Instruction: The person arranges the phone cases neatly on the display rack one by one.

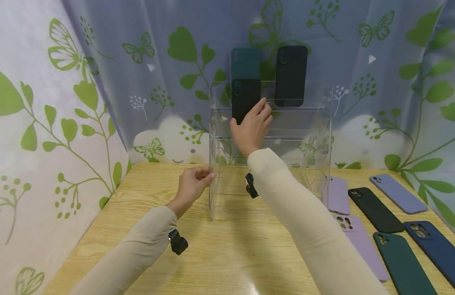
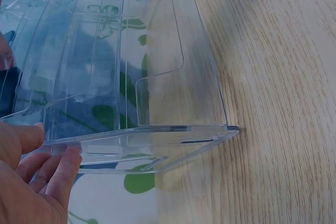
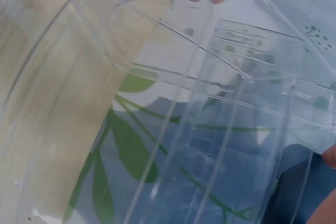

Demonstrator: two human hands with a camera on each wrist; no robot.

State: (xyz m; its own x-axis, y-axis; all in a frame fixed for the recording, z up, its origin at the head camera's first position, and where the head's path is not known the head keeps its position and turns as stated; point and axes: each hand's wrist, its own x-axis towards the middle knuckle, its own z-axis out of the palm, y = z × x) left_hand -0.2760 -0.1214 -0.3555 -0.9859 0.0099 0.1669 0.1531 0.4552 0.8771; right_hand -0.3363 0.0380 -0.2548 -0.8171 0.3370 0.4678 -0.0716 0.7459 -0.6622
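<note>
A clear tiered display stand (image 1: 212, 200) stands upright on the wooden table. My left hand (image 1: 193, 184) pinches its left side panel between thumb and fingers, seen close in the left wrist view, where the hand (image 2: 37, 177) is at the panel edge (image 2: 184, 128). My right hand (image 1: 252, 128) holds a black phone case (image 1: 246, 96) by its lower part at the stand's upper left, thumb on one side and fingers on the other. Behind and above that case, a teal phone case (image 1: 245, 61) leans on the top tier. Another black phone case (image 1: 291, 76) stands to its right.
Several phone cases lie on the table at right: lilac (image 1: 360, 246), dark green (image 1: 406, 264), navy (image 1: 439, 254), black (image 1: 376, 209) and periwinkle (image 1: 399, 194). A patterned curtain (image 1: 168, 82) hangs behind the stand and along the left. The lower tiers are see-through.
</note>
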